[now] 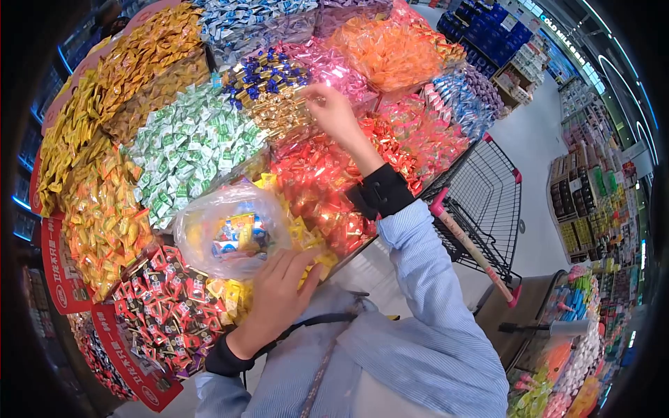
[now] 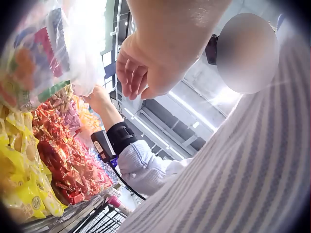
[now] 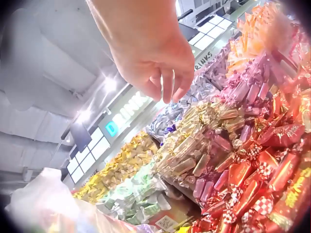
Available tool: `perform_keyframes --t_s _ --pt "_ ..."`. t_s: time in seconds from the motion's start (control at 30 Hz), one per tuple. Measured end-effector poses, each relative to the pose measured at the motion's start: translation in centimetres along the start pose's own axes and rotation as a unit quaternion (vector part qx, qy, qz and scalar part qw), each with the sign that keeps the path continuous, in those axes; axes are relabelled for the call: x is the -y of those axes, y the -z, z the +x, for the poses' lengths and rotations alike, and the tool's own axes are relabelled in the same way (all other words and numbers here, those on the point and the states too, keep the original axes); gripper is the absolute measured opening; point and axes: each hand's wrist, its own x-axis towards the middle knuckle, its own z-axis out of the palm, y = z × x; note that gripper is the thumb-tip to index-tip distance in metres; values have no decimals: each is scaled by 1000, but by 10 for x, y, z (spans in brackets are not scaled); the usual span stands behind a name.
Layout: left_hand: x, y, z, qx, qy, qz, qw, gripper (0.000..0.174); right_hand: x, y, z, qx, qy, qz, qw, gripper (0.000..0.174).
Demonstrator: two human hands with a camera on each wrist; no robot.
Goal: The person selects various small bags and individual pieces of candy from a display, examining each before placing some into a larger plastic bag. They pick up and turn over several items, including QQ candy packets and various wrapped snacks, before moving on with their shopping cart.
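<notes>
My right hand (image 1: 329,111) hovers over the gold-wrapped candies (image 1: 282,115), fingers bent downward; no candy shows in it. In the right wrist view those gold candies (image 3: 194,141) lie below the fingertips. Beside the front of the display, my left hand (image 1: 279,285) has its fingers loosely extended at the edge of a clear plastic bag (image 1: 191,233). Several colourful wrapped packets (image 1: 240,233) are inside the bag, which sits above the yellow packets (image 1: 233,298). The left wrist view shows the left fingers (image 2: 133,77) relaxed, apart from the bag.
Red-wrapped candies (image 1: 313,174) fill the section under my right forearm, and green-and-white ones (image 1: 198,139) lie left of the gold. Dividers separate the heaps. A shopping cart (image 1: 481,202) stands at the right, with stocked shelves (image 1: 592,195) beyond the aisle.
</notes>
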Motion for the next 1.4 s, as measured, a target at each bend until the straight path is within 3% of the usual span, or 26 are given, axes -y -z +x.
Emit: perform_keyframes --t_s 0.07,0.27,0.47,0.57,0.67,0.83,0.93,1.0,1.13,1.23,1.4 --pt "2 2 1 6 3 4 1000 23 -12 -9 13 -5 40 -62 997 20" --pt "10 2 4 -2 0 -6 1000 28 -31 -22 36 36 4 -108 994 21" --pt "11 2 5 -4 1 -6 1000 28 -37 -25 40 23 60 -172 983 17" --pt "9 2 5 -5 3 -2 1000 28 -40 -27 42 -1 108 -156 982 17" --pt "7 0 5 -3 2 6 1000 28 -39 -24 44 -5 82 -102 991 18" --pt "4 -1 5 -6 2 14 1000 27 2 4 40 -125 88 44 987 18" --pt "6 0 8 -22 -7 8 1000 30 50 30 4 -111 20 254 961 16" --pt "5 2 11 -35 -3 -6 999 33 74 44 -35 -86 -3 324 942 14" --pt "1 5 18 -56 26 -58 996 39 94 63 -109 -39 32 299 953 19" --pt "-1 0 24 -50 50 -127 989 40 102 70 -153 -9 0 323 946 23" --pt "-11 -7 27 48 105 -247 962 40 112 80 -196 5 -22 342 940 29"
